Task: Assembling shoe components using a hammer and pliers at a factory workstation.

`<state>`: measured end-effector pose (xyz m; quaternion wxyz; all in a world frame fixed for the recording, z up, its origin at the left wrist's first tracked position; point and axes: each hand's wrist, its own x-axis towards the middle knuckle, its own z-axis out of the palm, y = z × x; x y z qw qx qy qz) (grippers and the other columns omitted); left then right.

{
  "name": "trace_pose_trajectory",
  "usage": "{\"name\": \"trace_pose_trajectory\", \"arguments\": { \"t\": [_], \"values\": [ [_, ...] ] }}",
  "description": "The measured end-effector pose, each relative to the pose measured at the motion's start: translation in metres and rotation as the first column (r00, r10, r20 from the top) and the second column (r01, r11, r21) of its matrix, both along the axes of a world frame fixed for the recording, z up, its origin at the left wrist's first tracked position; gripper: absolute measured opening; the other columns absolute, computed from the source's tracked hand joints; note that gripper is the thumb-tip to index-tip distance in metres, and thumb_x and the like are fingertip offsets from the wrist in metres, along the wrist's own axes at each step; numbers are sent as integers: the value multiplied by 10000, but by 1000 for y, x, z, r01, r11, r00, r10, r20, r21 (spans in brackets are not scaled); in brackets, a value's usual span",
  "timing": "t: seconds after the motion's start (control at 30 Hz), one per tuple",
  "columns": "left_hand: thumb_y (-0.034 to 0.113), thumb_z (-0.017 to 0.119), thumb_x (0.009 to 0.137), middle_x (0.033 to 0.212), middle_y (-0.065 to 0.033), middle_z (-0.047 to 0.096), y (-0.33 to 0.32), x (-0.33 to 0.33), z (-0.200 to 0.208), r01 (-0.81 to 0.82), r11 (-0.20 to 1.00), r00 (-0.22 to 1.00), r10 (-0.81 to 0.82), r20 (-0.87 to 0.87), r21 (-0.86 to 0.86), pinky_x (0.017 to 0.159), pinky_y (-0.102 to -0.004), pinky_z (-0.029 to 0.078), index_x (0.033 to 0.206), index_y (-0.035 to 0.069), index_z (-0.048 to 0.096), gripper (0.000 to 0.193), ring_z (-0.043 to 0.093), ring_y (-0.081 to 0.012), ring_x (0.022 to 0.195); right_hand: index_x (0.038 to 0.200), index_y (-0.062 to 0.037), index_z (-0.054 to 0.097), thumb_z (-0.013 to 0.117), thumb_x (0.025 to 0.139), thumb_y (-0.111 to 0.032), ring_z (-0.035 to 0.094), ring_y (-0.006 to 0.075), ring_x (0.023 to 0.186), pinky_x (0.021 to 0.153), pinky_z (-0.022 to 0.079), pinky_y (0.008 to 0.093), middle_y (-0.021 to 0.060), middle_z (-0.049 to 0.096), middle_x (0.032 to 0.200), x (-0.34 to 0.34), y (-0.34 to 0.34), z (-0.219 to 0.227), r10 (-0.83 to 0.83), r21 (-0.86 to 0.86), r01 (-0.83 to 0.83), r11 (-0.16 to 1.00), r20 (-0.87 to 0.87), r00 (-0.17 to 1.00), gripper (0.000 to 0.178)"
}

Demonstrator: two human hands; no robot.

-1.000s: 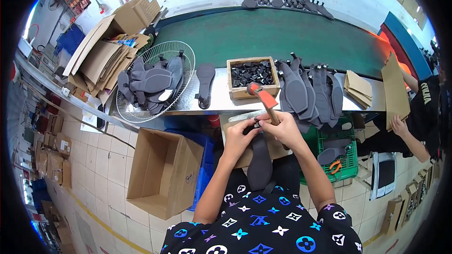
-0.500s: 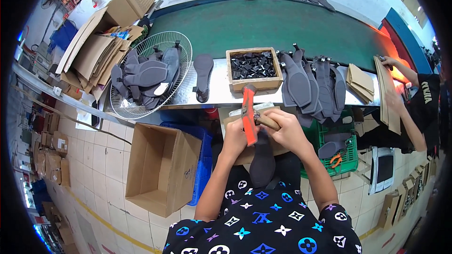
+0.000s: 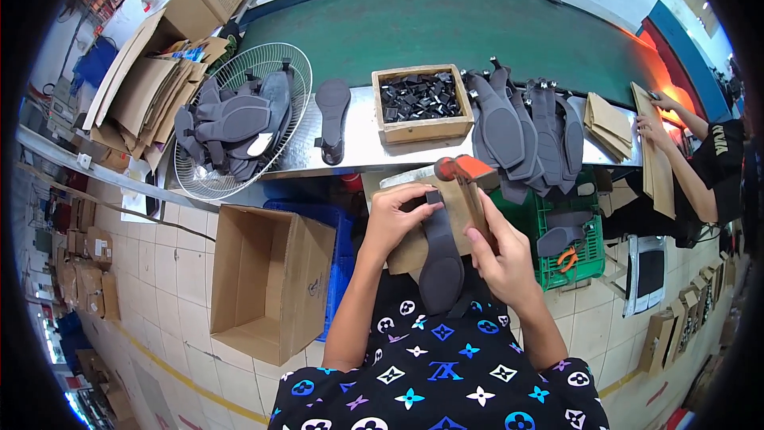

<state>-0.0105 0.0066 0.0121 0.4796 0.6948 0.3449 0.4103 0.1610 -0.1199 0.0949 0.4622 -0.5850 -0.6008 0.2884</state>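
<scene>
A dark grey shoe sole (image 3: 442, 275) lies lengthwise in front of me, its broad toe end toward my shirt. My left hand (image 3: 390, 223) closes thumb and fingers on its narrow heel end; any small piece between the fingertips is hidden. In my right hand (image 3: 509, 263) is a hammer (image 3: 475, 169) with an orange-red head, raised just right of the heel, its handle in my fingers. Beneath the sole sits a brown work surface (image 3: 406, 247). Beyond my hands, a wooden box (image 3: 426, 132) holds many small black pieces (image 3: 422, 99).
A wire basket (image 3: 306, 111) of soles stands left on the metal bench, beside a single sole (image 3: 332, 115). More soles (image 3: 509, 131) lie right of the box. An open carton (image 3: 263, 302) and a green crate (image 3: 585, 267) flank me. Far right, a co-worker handles cardboard (image 3: 652, 151).
My right hand has swung the hammer up and right, off the heel area. My left hand has shifted left, now pinching at the sole's heel end.
</scene>
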Motion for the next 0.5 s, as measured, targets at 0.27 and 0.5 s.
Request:
{"name": "trace_pose_trajectory", "arguments": {
  "t": [0.27, 0.5],
  "values": [
    [4, 771, 741, 1001, -120, 754, 3, -1, -4, -2, 1000, 1000, 2, -10, 3, 816, -288, 556, 1028, -18, 750, 288, 716, -180, 897, 1472, 34, 401, 599, 958, -32, 641, 302, 790, 742, 520, 366, 202, 636, 953, 1, -19, 14, 94, -75, -88, 993, 80, 992, 555],
    [8, 768, 742, 1000, -109, 756, -1, -1, 2, -21, 1000, 1000, 21, 1, -23, 822, -290, 559, 1006, -18, 754, 266, 716, -166, 892, 1469, 28, 407, 605, 949, -22, 658, 345, 827, 752, 526, 375, 228, 642, 1000, 0, -16, 10, 89, 14, -92, 996, 150, 985, 559]
  ]
}}
